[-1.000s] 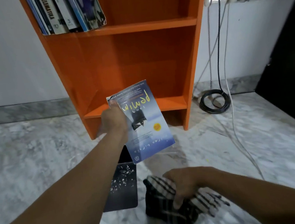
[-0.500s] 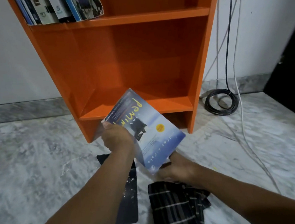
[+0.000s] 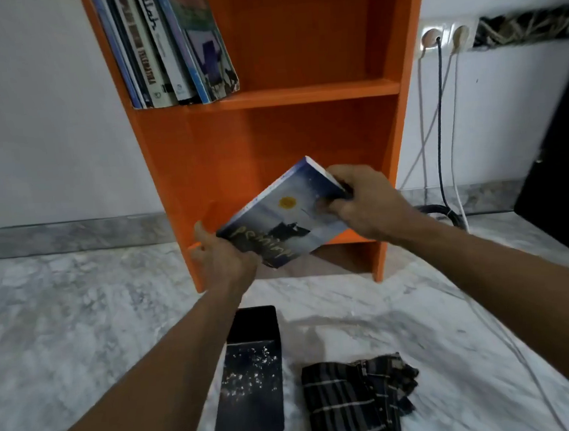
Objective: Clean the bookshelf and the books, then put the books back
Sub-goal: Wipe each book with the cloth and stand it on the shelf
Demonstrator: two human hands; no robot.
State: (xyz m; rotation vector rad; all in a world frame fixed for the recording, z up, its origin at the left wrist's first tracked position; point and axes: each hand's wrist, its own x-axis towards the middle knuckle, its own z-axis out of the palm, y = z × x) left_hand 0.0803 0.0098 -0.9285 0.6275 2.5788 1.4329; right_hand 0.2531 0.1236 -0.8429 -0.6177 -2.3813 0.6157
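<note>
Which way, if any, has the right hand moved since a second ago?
Yes. The right hand lifted off the striped cloth and went up toward the orange bookshelf, where it now grips the far end of the blue book.

Single head cam, wide-angle, facing fwd + down; close to bookshelf (image 3: 300,95), floor (image 3: 62,320) in fg.
</note>
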